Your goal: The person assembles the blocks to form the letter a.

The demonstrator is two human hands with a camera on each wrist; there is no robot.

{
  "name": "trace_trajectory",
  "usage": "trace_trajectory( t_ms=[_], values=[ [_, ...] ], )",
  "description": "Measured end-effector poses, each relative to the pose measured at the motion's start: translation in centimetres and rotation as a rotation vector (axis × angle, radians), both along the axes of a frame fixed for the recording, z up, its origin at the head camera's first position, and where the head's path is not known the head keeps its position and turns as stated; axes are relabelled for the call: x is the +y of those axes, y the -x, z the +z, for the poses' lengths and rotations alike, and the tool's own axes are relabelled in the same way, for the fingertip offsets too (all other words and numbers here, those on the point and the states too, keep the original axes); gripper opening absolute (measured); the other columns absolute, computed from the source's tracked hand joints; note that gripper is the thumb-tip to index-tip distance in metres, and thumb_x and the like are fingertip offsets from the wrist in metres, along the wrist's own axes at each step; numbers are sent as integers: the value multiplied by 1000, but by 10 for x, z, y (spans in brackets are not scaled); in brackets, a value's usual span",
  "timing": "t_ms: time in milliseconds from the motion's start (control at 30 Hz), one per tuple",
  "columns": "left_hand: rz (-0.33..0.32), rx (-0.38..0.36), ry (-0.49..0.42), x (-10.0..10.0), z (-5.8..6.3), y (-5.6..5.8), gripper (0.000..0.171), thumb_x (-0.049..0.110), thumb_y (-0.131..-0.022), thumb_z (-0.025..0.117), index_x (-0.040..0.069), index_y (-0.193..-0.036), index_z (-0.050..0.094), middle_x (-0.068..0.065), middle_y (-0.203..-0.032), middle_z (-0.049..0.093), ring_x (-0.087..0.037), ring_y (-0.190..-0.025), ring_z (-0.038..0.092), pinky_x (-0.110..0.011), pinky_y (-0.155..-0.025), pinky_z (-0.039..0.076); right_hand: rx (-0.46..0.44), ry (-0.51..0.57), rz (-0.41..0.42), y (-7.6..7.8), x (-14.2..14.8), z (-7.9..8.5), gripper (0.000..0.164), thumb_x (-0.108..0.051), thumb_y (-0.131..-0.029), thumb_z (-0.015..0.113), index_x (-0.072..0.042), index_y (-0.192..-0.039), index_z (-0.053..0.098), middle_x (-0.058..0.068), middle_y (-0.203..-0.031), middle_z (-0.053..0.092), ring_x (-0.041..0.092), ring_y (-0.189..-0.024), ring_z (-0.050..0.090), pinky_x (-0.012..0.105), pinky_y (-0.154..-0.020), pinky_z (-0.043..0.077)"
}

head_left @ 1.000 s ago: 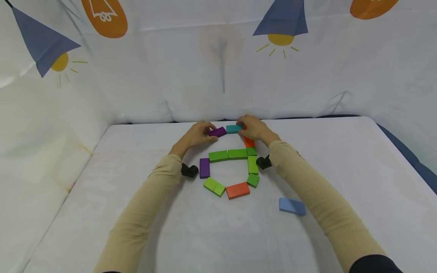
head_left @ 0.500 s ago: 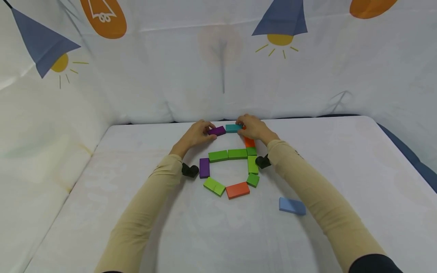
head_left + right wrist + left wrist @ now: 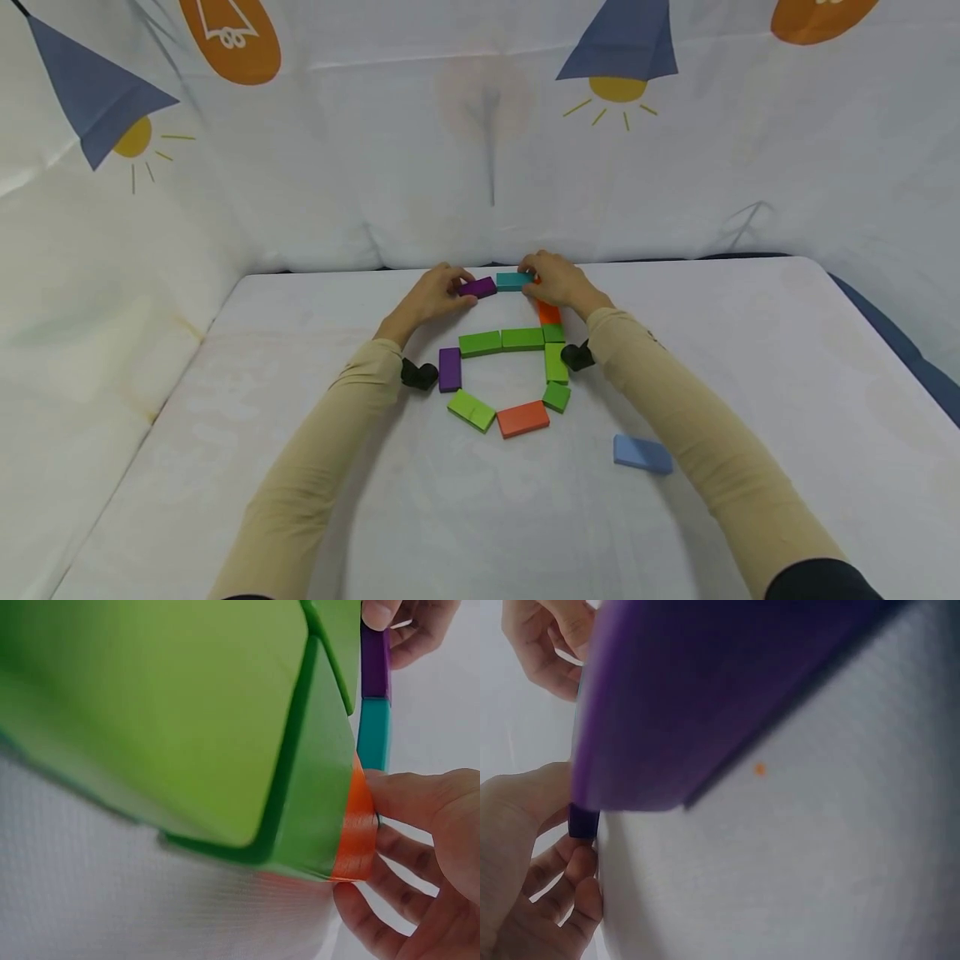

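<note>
My left hand [image 3: 437, 295] pinches a purple block [image 3: 480, 287] by its left end, near the far edge of the table. Its other end meets a teal block [image 3: 512, 282]. The right hand [image 3: 558, 282] has thumb and fingers around the teal block's right end, which they partly hide. Just below that hand, an orange block [image 3: 549, 312] runs down to a small green block [image 3: 552, 332]. In the right wrist view, the right thumb lies close to the teal block [image 3: 374, 733] and the orange block [image 3: 355, 832]; the purple block [image 3: 376, 664] adjoins the teal one.
Nearer me, a ring includes green blocks [image 3: 480, 343], an upright purple block [image 3: 450, 370], lime blocks [image 3: 472, 410] and an orange-red block [image 3: 522, 418]. A light blue block [image 3: 642, 454] lies apart by the right sleeve [image 3: 697, 417]. A white curtain [image 3: 420, 167] hangs behind the table.
</note>
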State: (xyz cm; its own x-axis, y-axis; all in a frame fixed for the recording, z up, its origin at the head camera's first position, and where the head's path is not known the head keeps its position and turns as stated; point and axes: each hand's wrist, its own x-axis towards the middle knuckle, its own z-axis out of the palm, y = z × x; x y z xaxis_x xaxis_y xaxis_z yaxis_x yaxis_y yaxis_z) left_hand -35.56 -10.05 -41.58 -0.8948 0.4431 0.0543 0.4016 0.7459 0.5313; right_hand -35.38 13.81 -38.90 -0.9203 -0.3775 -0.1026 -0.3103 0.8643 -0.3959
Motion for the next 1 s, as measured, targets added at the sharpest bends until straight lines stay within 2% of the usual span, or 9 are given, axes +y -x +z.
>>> trace_trajectory(
  t_ms=[1000],
  values=[
    [7,-10,28,2,4,1,41,26,-88,67,5,-122,59,-18,-111,55,-27,-98,53,-39,-89,45,-10,-10,3,0,-2,1,40,-21,-93,58,-8,-131,51,14,-127,51,31,-117,47,48,-102,41]
  ],
)
